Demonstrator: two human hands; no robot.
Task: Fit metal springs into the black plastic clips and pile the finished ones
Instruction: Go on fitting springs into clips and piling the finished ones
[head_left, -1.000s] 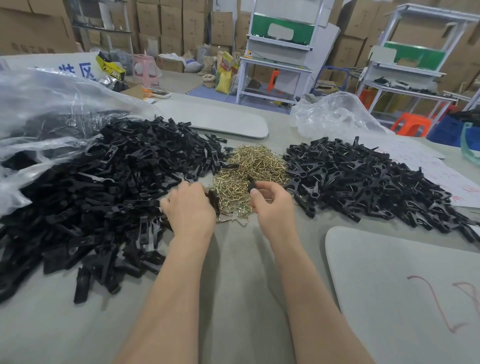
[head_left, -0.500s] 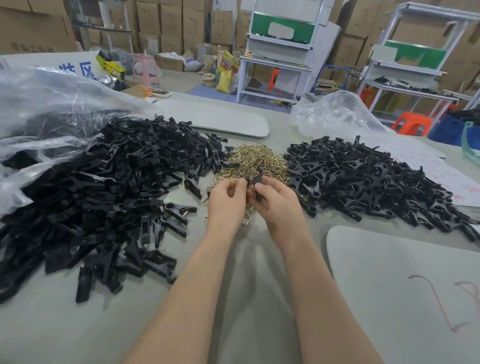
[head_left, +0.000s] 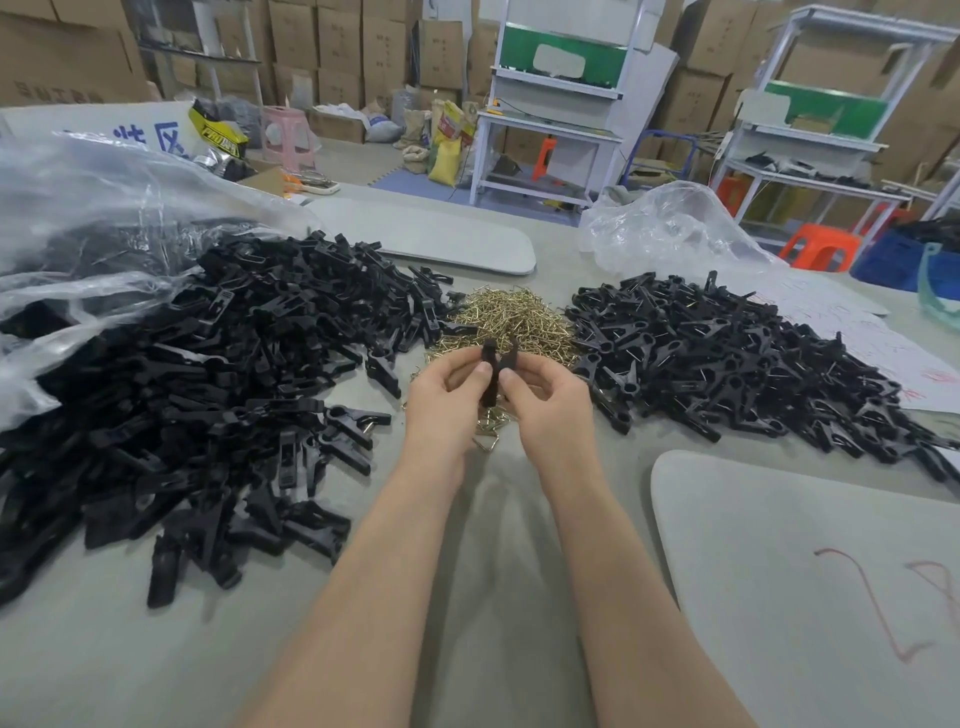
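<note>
Assembly step in hand: two black clip halves (head_left: 497, 366) are pinched upright between left hand (head_left: 447, 402) and right hand (head_left: 545, 410), fingers (head_left: 537, 374) curled on one half each, over the spring heap (head_left: 511, 319) at 12 o'clock. Whether a spring is seated cannot be told. Next, likely: halves pressed together, then dropped on the assembled pile (head_left: 727, 364) at 3 o'clock. Loose parts (head_left: 208, 374) are heaped at 9 o'clock on the counter (head_left: 467, 597).

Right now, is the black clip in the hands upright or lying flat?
Upright: the black clip stands on end, pinched between the left hand and right hand, its two arms pointing upward.
</note>
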